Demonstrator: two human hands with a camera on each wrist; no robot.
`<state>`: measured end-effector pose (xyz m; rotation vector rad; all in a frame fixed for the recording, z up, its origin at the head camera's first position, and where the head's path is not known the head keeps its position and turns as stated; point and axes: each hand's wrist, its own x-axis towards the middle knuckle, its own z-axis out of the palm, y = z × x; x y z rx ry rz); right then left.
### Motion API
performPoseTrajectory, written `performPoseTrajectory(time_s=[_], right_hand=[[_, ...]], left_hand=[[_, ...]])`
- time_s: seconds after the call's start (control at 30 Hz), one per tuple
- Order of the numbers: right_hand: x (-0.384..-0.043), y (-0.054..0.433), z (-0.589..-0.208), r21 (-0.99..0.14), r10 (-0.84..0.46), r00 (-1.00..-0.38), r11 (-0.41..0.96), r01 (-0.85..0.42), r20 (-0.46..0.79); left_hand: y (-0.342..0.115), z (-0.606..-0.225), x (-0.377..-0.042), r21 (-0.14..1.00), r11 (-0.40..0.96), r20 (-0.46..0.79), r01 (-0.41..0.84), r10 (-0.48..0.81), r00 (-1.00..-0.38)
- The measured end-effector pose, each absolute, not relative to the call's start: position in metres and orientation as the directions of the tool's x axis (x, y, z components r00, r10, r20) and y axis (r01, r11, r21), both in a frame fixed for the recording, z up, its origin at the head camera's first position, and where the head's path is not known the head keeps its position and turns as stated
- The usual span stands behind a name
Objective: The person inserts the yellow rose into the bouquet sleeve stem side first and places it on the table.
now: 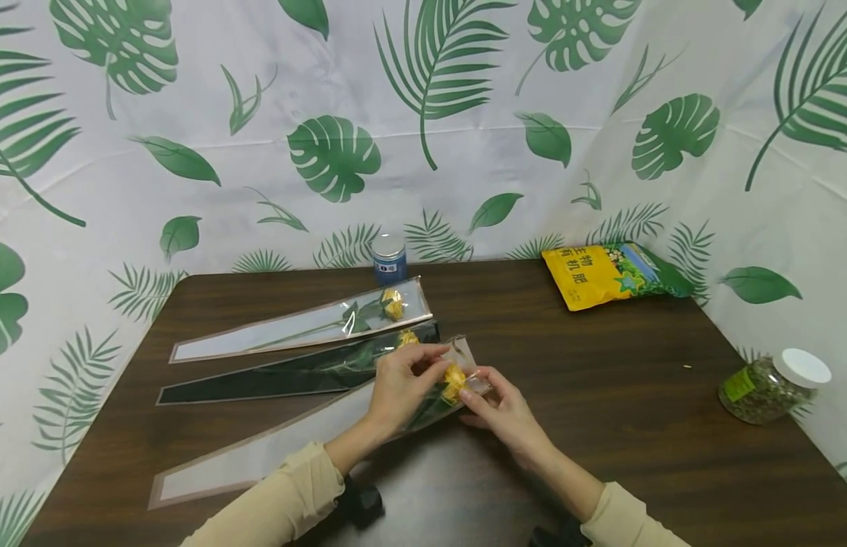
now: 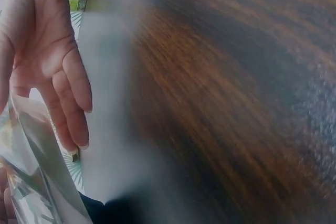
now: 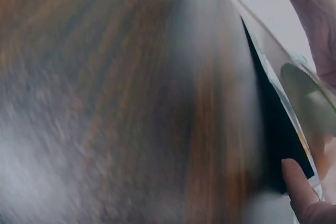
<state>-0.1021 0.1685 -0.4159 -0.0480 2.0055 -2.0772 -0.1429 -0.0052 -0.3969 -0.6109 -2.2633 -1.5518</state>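
Observation:
A yellow rose [image 1: 453, 382] lies near the wide end of a clear flower sleeve with a white back [image 1: 259, 452]. My left hand [image 1: 404, 384] reaches over the sleeve and pinches its upper edge beside the bloom. At the opposite side my right hand [image 1: 504, 410] grips the sleeve's open end, thumb close to the petals. In the left wrist view the right hand [image 2: 44, 51] shows its palm, next to the shiny sleeve [image 2: 39, 150]. The right thumb [image 3: 299, 187] appears at the lower right of the right wrist view, by the sleeve's edge.
Behind lie a black-backed sleeve [image 1: 259, 384] and a white-backed sleeve [image 1: 225, 342], each with a yellow rose. Farther back stand a blue can [image 1: 390, 262] and a yellow bag [image 1: 587, 277]. A white-lidded jar [image 1: 765, 391] lies tilted at the right edge of the brown table [image 1: 635, 395].

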Motion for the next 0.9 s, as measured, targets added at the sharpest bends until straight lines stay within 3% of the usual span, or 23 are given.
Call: performPoseTrajectory(time_s=[0.4, 0.67, 0.8, 0.9], right_hand=[[-0.102, 0.162, -0.423, -0.953, -0.193, -0.951, -0.139, 0.269, -0.240], [-0.100, 0.166, -0.424, -0.913, -0.227, -0.930, -0.226, 0.340, -0.290], [-0.097, 0.167, -0.428, -0.909, -0.257, -0.917, -0.210, 0.361, -0.304], [-0.094, 0.170, -0.431, -0.927, -0.206, -0.928, -0.150, 0.344, -0.312]], left_hand=[[-0.015, -0.394, -0.141, 0.749, 0.376, 0.490, 0.545, 0.238, -0.839], [-0.059, -0.411, -0.109, 0.532, 0.628, 0.442, 0.568, 0.366, -0.819], [-0.071, -0.425, -0.098, 0.445, 0.674, 0.399, 0.590, 0.441, -0.804], [-0.077, -0.431, -0.095, 0.398, 0.682, 0.378, 0.614, 0.488, -0.787]])
